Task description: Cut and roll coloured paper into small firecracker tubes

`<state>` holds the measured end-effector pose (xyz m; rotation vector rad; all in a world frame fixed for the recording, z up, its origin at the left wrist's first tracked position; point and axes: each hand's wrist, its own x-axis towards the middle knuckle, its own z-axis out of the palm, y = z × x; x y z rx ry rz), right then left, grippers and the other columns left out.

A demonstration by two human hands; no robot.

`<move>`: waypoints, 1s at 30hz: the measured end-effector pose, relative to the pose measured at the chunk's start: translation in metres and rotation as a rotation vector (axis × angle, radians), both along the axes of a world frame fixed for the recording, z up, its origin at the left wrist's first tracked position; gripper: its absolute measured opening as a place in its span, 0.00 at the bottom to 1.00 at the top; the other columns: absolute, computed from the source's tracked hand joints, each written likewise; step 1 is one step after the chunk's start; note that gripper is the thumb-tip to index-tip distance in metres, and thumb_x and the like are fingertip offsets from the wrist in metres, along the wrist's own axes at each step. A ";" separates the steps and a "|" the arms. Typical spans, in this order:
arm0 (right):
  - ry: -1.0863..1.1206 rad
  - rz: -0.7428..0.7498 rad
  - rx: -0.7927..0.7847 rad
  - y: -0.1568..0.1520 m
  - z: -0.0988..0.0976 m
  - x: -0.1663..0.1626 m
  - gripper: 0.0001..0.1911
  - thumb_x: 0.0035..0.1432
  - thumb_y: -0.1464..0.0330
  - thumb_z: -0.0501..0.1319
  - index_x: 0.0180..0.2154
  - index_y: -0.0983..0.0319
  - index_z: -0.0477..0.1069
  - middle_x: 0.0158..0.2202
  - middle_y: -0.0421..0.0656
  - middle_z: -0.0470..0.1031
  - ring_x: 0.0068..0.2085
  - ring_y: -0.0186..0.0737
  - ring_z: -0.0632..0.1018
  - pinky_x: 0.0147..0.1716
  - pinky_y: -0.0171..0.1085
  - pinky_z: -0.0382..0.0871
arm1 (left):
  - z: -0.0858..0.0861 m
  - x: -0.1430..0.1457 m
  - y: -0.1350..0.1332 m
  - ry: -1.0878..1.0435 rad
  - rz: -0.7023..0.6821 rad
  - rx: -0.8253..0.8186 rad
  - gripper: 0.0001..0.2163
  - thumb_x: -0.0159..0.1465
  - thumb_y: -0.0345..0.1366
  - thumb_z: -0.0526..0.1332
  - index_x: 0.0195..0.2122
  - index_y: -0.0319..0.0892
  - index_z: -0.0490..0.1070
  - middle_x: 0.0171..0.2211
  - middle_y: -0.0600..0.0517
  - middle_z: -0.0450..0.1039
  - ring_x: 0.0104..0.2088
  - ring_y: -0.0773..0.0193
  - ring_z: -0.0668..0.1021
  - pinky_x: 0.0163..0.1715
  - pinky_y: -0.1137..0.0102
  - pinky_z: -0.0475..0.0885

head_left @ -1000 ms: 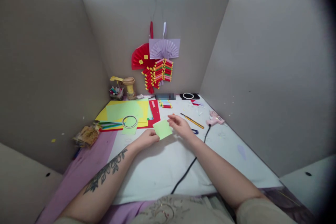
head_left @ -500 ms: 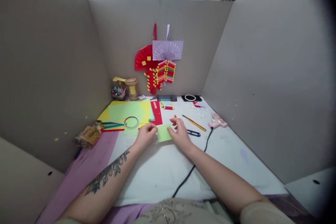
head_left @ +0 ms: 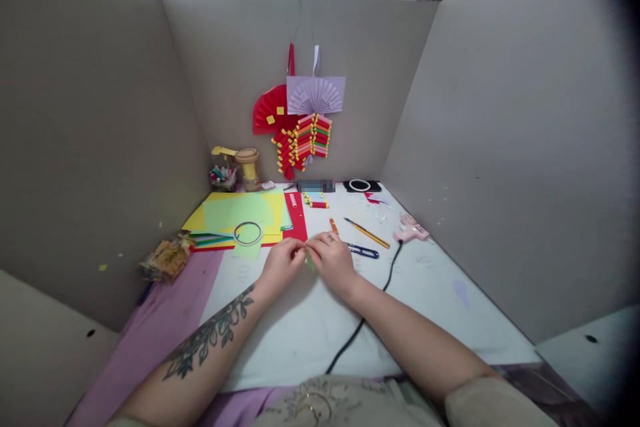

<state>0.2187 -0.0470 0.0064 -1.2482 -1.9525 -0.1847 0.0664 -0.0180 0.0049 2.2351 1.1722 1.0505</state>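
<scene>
My left hand (head_left: 283,261) and my right hand (head_left: 333,261) meet fingertip to fingertip over the white-covered table. Pinched between them is a small light green piece of paper (head_left: 311,263). Most of it is hidden behind my right hand's fingers, so I cannot tell its exact shape. Just right of my right hand lie a dark blue cutter (head_left: 365,251) and an orange stick (head_left: 333,225). Left of my left hand, a roll of tape (head_left: 249,223) rests on a green sheet by the stack of coloured paper (head_left: 215,210).
A yellow pencil-like tool (head_left: 367,233) and a pink glue gun (head_left: 411,229) lie to the right; its black cord (head_left: 345,347) runs under my right forearm. At the back are small paper rolls (head_left: 317,204), a cup (head_left: 249,170) and a hanging fan decoration (head_left: 316,95). Grey panels enclose three sides.
My hands have drawn together, my right hand turning inward over the green paper. The paper, spread flat and visible before, is now mostly covered by the fingers. The view has shifted slightly.
</scene>
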 end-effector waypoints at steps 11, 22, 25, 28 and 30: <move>0.090 0.028 -0.059 0.001 0.001 0.001 0.09 0.57 0.73 0.54 0.33 0.60 0.73 0.33 0.43 0.72 0.38 0.40 0.70 0.40 0.38 0.64 | 0.003 -0.001 -0.003 0.065 -0.041 0.058 0.06 0.59 0.30 0.54 0.31 0.40 0.70 0.29 0.50 0.71 0.31 0.64 0.71 0.32 0.71 0.64; 0.221 -0.029 -0.056 0.015 0.000 0.013 0.07 0.54 0.72 0.54 0.27 0.61 0.69 0.30 0.42 0.70 0.35 0.38 0.71 0.37 0.36 0.64 | 0.001 -0.001 0.003 -0.124 -0.008 -0.128 0.05 0.55 0.31 0.54 0.26 0.40 0.69 0.25 0.53 0.69 0.27 0.67 0.69 0.28 0.73 0.62; 0.376 -0.242 -0.082 0.035 0.002 0.055 0.08 0.54 0.72 0.52 0.27 0.62 0.69 0.30 0.43 0.70 0.33 0.38 0.71 0.35 0.36 0.64 | 0.002 -0.011 0.015 -0.300 0.071 -0.295 0.05 0.53 0.33 0.54 0.24 0.40 0.67 0.22 0.55 0.67 0.25 0.68 0.68 0.26 0.74 0.62; 0.356 -0.577 -0.145 0.051 0.001 0.108 0.11 0.55 0.71 0.51 0.32 0.65 0.71 0.36 0.49 0.72 0.38 0.43 0.71 0.40 0.39 0.64 | 0.003 -0.028 0.031 -0.430 0.170 -0.364 0.04 0.50 0.34 0.54 0.23 0.40 0.65 0.19 0.57 0.62 0.21 0.69 0.64 0.22 0.75 0.59; 0.224 -0.710 -0.255 0.055 -0.002 0.131 0.14 0.52 0.71 0.55 0.41 0.68 0.71 0.45 0.54 0.70 0.44 0.50 0.69 0.43 0.45 0.62 | 0.004 -0.040 0.042 -0.506 0.237 -0.367 0.03 0.49 0.34 0.54 0.22 0.40 0.64 0.17 0.58 0.59 0.19 0.71 0.61 0.19 0.75 0.56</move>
